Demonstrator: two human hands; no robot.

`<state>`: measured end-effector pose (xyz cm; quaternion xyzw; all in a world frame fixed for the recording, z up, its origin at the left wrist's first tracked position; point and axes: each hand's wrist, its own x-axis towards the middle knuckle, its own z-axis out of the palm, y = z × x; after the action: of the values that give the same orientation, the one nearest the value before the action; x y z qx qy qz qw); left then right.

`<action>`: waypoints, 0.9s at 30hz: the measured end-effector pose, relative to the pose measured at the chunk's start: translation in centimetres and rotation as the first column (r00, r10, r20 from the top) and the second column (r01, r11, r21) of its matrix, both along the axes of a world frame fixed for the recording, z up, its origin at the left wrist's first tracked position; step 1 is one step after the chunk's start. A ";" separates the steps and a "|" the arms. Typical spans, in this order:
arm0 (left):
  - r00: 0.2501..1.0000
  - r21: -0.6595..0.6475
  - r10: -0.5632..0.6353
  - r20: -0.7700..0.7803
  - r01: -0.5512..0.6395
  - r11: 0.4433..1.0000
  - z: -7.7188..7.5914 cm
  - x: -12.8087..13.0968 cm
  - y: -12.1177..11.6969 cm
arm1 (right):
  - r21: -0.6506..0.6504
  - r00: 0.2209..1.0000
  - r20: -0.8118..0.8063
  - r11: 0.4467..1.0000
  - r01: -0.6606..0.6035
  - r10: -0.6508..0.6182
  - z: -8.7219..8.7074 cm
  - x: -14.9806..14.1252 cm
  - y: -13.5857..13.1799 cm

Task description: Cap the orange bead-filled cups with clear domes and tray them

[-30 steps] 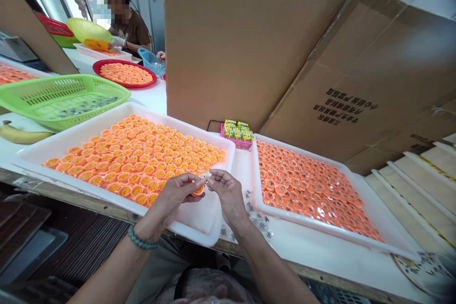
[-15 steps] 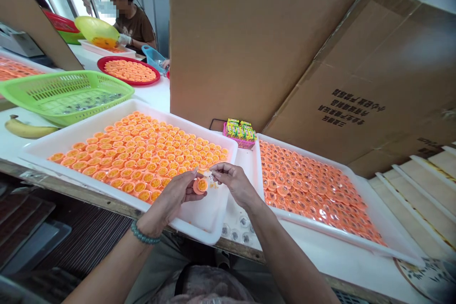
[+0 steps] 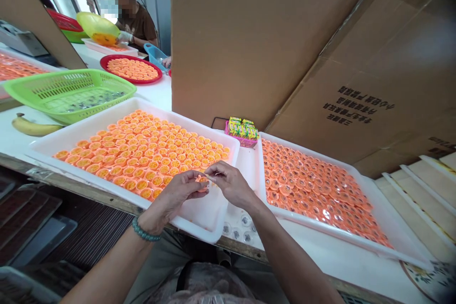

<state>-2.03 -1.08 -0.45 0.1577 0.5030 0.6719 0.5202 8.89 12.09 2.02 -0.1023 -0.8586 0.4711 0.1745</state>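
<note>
Left hand (image 3: 180, 192) has thumb and fingers curled in on one small orange cup (image 3: 202, 180), gripping it firmly enough, I judge, to keep it steady. Right hand (image 3: 233, 185) comes in from the other side with thumb and fingertips drawn together at the cup's right side; from my remote seat I cannot tell whether those tips fully meet or have hold of something tiny.

What matters most to me is this side-by-side arrangement: the cup sits between the two hands, to the right of the left palm and to the left of the right palm, over the near right part of the left tray (image 3: 208, 236). Both sets of fingertips are at the cup, so neither has any gap to cross. It looks round, so I find no long axis to line up with; its tilt is hard to read behind the fingers.

Rows of similar cups (image 3: 142, 152) stand in that tray, left and far of my hands. On the tabletop (image 3: 345, 259), small clear pieces (image 3: 245, 221) lie just beyond the tray's right edge, nearer the right hand. Farther right, the right tray (image 3: 402, 240) carries shiny orange pieces (image 3: 309, 185) with dark centres.
</note>
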 end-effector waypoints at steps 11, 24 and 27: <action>0.995 0.018 -0.039 -0.096 0.041 0.999 0.6 0.2 -0.2 | 0.199 0.984 -0.064 0.965 0.174 -0.164 -1.5 1.3 -3.0; 0.990 0.079 -0.088 -0.111 0.097 0.992 -0.2 0.0 -0.3 | 0.160 0.986 -0.117 0.977 0.140 -0.123 -2.4 0.8 -2.9; 0.992 0.097 -0.060 -0.108 0.070 0.993 -0.1 0.1 -0.3 | 0.100 0.977 -0.134 0.979 0.179 -0.165 -2.8 0.8 -3.4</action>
<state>-1.97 -1.40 -0.53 0.2352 0.4897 0.6699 0.5060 9.67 8.66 -0.77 -0.1365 -0.8589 0.4110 0.2734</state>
